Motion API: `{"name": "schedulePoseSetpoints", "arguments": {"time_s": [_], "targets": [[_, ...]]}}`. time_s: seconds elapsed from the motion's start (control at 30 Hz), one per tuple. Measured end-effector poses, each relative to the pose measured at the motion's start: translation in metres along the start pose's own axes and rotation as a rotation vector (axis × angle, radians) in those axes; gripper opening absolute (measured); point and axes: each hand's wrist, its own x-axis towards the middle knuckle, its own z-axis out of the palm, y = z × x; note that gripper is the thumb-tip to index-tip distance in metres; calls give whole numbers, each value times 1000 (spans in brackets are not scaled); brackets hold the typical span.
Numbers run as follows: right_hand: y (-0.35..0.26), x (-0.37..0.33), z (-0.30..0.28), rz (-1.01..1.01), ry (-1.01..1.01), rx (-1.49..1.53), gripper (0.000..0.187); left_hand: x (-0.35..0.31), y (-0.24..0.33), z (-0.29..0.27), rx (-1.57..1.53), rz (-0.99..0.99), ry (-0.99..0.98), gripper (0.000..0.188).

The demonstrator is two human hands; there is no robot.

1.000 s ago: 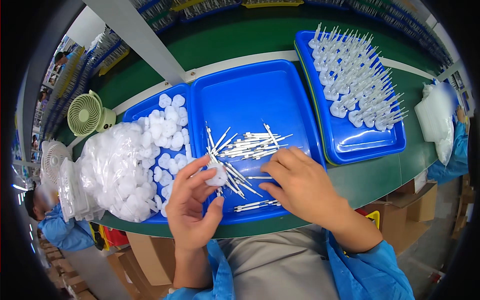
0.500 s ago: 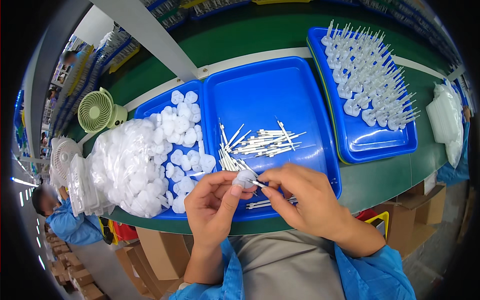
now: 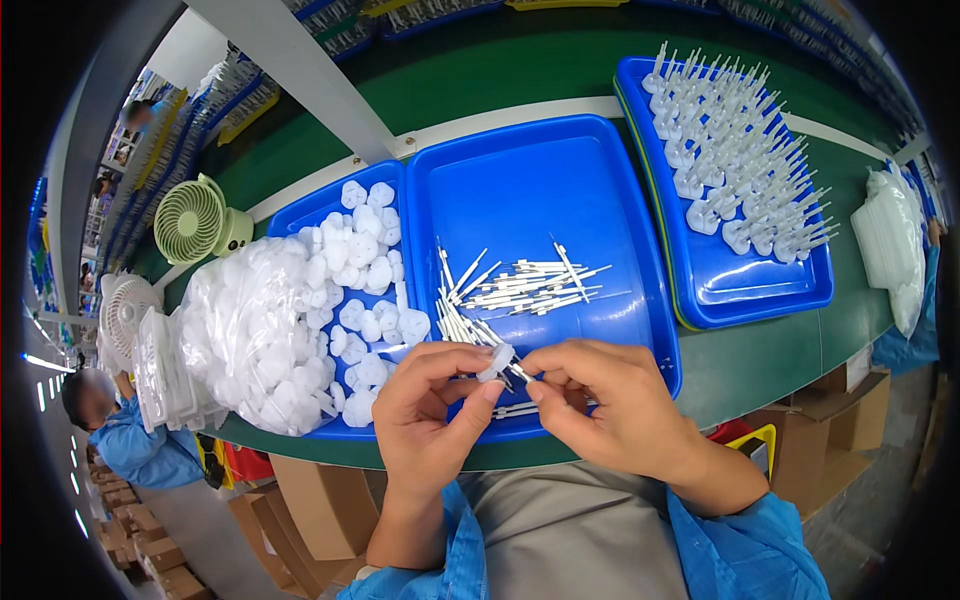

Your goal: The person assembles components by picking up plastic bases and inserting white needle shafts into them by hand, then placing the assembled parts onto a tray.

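Over the near edge of the middle blue tray point(image 3: 520, 190), my left hand point(image 3: 425, 405) pinches a small, translucent white plastic cap point(image 3: 497, 362) between thumb and fingers. My right hand point(image 3: 615, 410) grips a thin white rod point(image 3: 519, 373) between thumb and forefinger, its end pointing at the cap. Whether rod and cap touch is too small to tell. Beyond my hands, loose white rods point(image 3: 530, 285) lie in a pile in that tray. White caps point(image 3: 365, 245) like the held one fill the left tray, many inside a clear plastic bag point(image 3: 245, 330).
On the right, stacked trays point(image 3: 745, 290) carry rows of caps with rods standing upright. A white plastic-wrapped bundle point(image 3: 893, 245) sits at the far right. Two small fans, one green point(image 3: 195, 222) and one white point(image 3: 128, 318), stand left. Cardboard boxes point(image 3: 325, 505) are below the table edge.
The cap in my left hand has turned from facing up to nearly edge-on. My right fingers have shifted slightly right and down with the rod.
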Motion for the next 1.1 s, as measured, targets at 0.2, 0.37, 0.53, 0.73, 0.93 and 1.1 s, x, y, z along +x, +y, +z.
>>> {"name": "schedulePoseSetpoints", "arguments": {"time_s": [0.2, 0.37, 0.53, 0.73, 0.93, 1.1], "targets": [[1, -1, 8, -48, 25, 24, 11, -1, -1, -2, -22, -11, -15, 28], [-2, -6, 10, 2, 17, 104, 10, -4, 0, 1, -73, -34, -18, 26], [3, -1, 7, -241, 65, -263, 10, -2, -1, 3, 34, 19, -34, 25], [3, 1, 0, -190, -30, -374, 12, -1, 1, 3, 351, 108, -111, 24], [7, -5, 14, -202, 97, -225, 13, -1, 2, 4, 96, 40, -61, 27], [10, -5, 10, -294, 125, -270, 15, 7, 7, 6, 182, 231, -99, 31]]}}
